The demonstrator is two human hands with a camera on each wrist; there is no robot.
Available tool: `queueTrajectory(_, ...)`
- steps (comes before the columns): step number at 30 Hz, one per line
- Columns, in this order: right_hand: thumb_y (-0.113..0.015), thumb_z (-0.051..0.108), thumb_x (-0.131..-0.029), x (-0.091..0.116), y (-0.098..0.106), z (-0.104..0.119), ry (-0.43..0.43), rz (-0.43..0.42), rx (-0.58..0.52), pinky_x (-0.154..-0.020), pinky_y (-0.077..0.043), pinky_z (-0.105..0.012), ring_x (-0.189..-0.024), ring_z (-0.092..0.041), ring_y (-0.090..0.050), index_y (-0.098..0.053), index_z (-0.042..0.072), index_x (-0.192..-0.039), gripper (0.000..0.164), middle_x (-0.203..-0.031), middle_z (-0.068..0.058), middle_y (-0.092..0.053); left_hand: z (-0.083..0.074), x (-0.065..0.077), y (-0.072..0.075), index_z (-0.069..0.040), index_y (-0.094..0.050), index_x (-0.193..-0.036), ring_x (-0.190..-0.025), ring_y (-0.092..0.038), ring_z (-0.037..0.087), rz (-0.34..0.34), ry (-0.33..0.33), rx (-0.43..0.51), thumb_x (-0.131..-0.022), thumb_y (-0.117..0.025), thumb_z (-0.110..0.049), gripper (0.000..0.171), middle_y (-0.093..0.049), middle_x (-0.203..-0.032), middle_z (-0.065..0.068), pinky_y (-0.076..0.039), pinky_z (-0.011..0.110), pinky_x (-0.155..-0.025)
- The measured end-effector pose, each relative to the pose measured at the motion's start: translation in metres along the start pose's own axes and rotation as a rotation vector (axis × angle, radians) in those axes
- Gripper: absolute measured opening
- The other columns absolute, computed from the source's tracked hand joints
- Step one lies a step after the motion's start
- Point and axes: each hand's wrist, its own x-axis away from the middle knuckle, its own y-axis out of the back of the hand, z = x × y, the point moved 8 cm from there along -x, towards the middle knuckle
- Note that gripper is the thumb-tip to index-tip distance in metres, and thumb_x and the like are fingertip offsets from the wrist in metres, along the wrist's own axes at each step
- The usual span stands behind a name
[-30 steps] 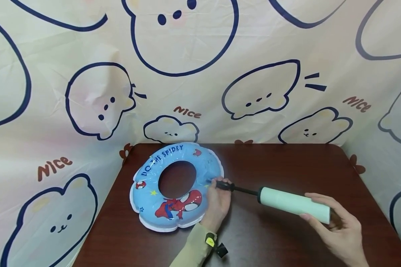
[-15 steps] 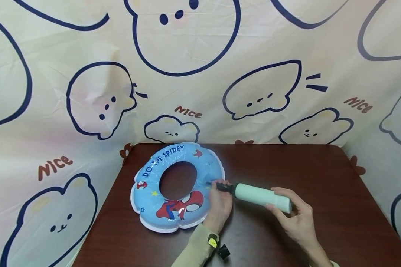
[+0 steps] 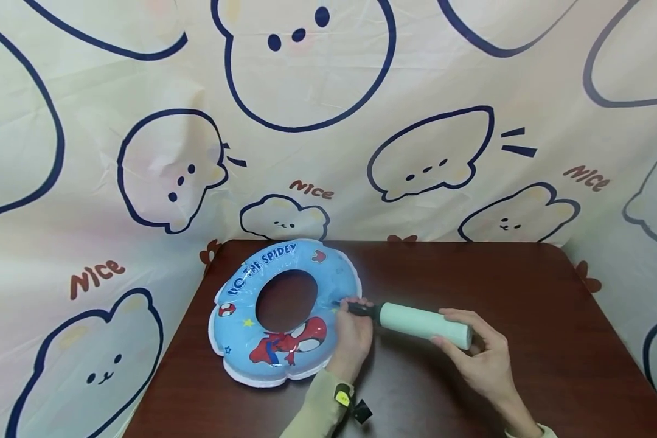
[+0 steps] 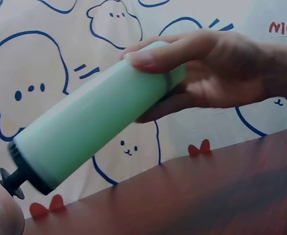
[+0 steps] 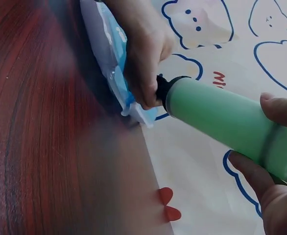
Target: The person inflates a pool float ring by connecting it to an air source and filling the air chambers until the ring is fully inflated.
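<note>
A blue inflatable swim ring with a red cartoon figure and lettering stands out on the left of the table. My left hand is at its right side, gripping the black nozzle end of a hand pump, whose tip meets the ring. The pump's mint-green barrel points to the right. My right hand holds the barrel's far end between thumb and fingers. In the left wrist view, a short black neck shows between the barrel and the left hand. The ring looks puffed up.
The dark brown table spreads under and around both hands. A pale cloth with cartoon outlines hangs behind it and at both sides. A small black wrist camera sits by the left cuff.
The right hand has moved left with the barrel, sliding it over the black rod that showed earlier, up to the left hand. The left hand keeps its grip at the ring.
</note>
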Motion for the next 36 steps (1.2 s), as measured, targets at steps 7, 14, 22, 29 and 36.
queueTrajectory(7, -0.081, -0.034, -0.063, 0.006, 0.020, 0.020, 0.004, -0.013, -0.059, -0.075, -0.060, -0.016, -0.102, -0.014, -0.070, -0.068, -0.017, -0.119, 0.060, -0.121, -0.032, -0.069, -0.005, 0.002, -0.001, -0.011, -0.032, -0.113, -0.092, -0.045, 0.017, -0.014, -0.005, 0.011, -0.118, -0.023, -0.030, 0.021, -0.040, -0.099, 0.002, -0.045, 0.027, -0.083)
queueTrajectory(14, -0.078, -0.037, -0.062, 0.011, 0.042, 0.040, 0.007, -0.034, -0.074, -0.076, -0.060, -0.016, -0.103, -0.015, -0.071, -0.067, -0.020, -0.117, 0.059, -0.122, -0.031, -0.069, -0.002, 0.006, -0.005, -0.011, -0.036, -0.112, -0.091, -0.047, 0.016, -0.010, -0.008, -0.010, -0.118, -0.023, -0.030, 0.024, -0.044, -0.097, 0.001, -0.046, 0.026, -0.083)
queueTrajectory(22, -0.074, -0.041, -0.062, 0.014, 0.061, 0.056, 0.010, -0.062, -0.121, -0.077, -0.060, -0.016, -0.107, -0.018, -0.073, -0.063, -0.024, -0.115, 0.057, -0.126, -0.030, -0.070, -0.001, 0.006, -0.008, -0.011, -0.037, -0.105, -0.087, -0.047, 0.016, 0.008, -0.009, -0.004, -0.118, -0.022, -0.028, 0.026, -0.043, -0.093, 0.001, -0.046, 0.026, -0.080)
queueTrajectory(29, -0.074, -0.038, -0.070, 0.017, 0.084, 0.063, -0.226, -0.095, 0.078, -0.067, -0.063, -0.022, -0.092, -0.013, -0.078, -0.062, -0.022, -0.123, 0.057, -0.130, -0.015, -0.073, -0.009, 0.003, -0.001, -0.011, -0.037, -0.102, -0.083, -0.047, 0.014, -0.008, -0.042, 0.050, -0.118, -0.022, -0.028, 0.027, -0.045, -0.091, 0.000, -0.046, 0.025, -0.077)
queueTrajectory(36, -0.080, -0.036, -0.064, 0.011, 0.055, 0.061, -0.029, -0.014, 0.174, -0.069, -0.059, -0.015, -0.098, -0.009, -0.072, -0.068, -0.015, -0.118, 0.059, -0.124, -0.023, -0.071, 0.003, 0.007, -0.005, -0.010, -0.036, -0.106, -0.086, -0.047, 0.015, 0.001, 0.008, 0.029, -0.118, -0.023, -0.029, 0.025, -0.044, -0.093, 0.001, -0.046, 0.025, -0.080)
